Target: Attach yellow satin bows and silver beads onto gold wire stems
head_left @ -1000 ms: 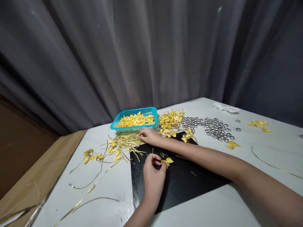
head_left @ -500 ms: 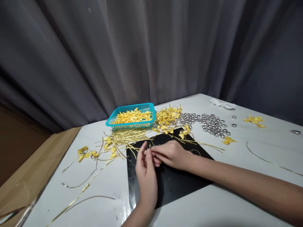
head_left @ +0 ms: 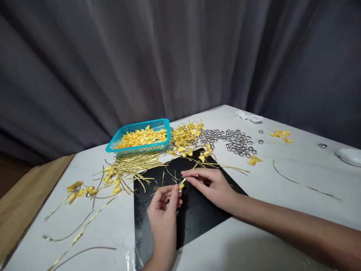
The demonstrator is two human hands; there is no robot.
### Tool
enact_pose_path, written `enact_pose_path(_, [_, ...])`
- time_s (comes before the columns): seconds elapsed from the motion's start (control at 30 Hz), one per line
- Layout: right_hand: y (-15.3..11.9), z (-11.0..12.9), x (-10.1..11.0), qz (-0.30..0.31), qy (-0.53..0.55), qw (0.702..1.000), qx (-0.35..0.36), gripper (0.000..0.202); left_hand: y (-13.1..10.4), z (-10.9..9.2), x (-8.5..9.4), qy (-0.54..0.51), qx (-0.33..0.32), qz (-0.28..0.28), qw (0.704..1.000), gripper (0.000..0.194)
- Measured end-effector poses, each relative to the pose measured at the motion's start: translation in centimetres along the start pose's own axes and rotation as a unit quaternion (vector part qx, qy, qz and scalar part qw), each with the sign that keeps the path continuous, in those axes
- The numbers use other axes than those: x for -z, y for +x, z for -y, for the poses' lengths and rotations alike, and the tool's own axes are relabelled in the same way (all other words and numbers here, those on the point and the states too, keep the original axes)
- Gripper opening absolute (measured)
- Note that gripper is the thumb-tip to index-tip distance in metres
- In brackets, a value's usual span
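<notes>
My left hand (head_left: pixel 165 209) is closed over the black mat, its thumb and fingers pinching a small yellow ribbon bow (head_left: pixel 181 186) with a bit of silver showing beneath it. Just to the right, my right hand (head_left: pixel 213 186) pinches the end of a thin gold twist tie (head_left: pixel 184 181) that rises from the bow. Thin wire ends stick up behind the fingertips. The fingers hide most of the piece. Under both hands lies the black mat (head_left: pixel 203 222).
A turquoise basket (head_left: pixel 109 146) of yellow ribbon pieces stands at the back. Gold twist ties (head_left: pixel 141 163) lie before it. Finished-looking yellow bows (head_left: pixel 186 135) and silver beads (head_left: pixel 239 141) are heaped to its right. A white dish (head_left: pixel 349 156) sits far right; cardboard (head_left: pixel 36 188) lies left.
The view has shifted, so the table things appear further left. My hands have drawn slightly apart, and the yellow bow and gold tie now show between them.
</notes>
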State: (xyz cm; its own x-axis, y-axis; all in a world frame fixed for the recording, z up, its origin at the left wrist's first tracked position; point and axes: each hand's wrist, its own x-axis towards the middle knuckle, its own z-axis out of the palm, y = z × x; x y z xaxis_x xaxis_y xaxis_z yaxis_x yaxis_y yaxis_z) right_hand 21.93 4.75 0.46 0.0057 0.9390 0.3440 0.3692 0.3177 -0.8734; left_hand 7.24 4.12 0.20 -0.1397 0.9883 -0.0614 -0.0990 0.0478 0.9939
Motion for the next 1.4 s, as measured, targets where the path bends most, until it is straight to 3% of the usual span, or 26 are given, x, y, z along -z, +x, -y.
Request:
enact_pose_path(0.13, [0.2,0.3,0.3,0.013,0.052,0.996,-0.073,0.024,0.0,0.4,0.1,0.028,0.016,0.004,0.999,0.031])
enact_pose_path(0.33, [0.0,0.1,0.1,0.044,0.085,0.990,-0.099,0.021,0.2,0.9,0.6,0.094,-0.076,0.050,0.991,0.026])
enact_pose_path(0.47, [0.0,0.1,-0.1,0.080,0.120,0.978,-0.148,0.050,0.0,0.9,0.6,0.047,-0.015,0.135,0.990,0.026])
enact_pose_path(0.53, [0.1,0.2,-0.1,0.104,0.138,0.970,-0.172,0.057,-0.1,0.8,0.5,0.013,0.002,0.141,0.990,0.025])
enact_pose_path(0.67, [0.4,0.2,0.3,0.145,0.224,0.942,-0.201,0.040,0.1,0.6,0.3,-0.037,0.045,0.128,0.990,0.020])
enact_pose_path(0.77, [0.6,0.1,0.7,0.169,0.331,0.899,-0.230,0.026,0.5,0.5,0.3,-0.095,0.103,0.134,0.981,0.018])
enact_pose_path(0.9, [0.8,-0.2,1.0,0.196,0.431,0.844,-0.251,0.020,0.8,0.2,0.3,-0.157,0.172,0.127,0.964,0.030])
enact_pose_path(1.2, [0.8,-0.7,0.8,0.134,0.481,0.825,-0.265,0.016,1.2,-0.2,0.3,-0.199,0.201,0.133,0.950,0.033])
enact_pose_path(1.4, [0.8,-0.6,0.9,0.169,0.505,0.799,-0.279,0.012,1.2,-0.2,0.4,-0.199,0.199,0.175,0.944,0.027])
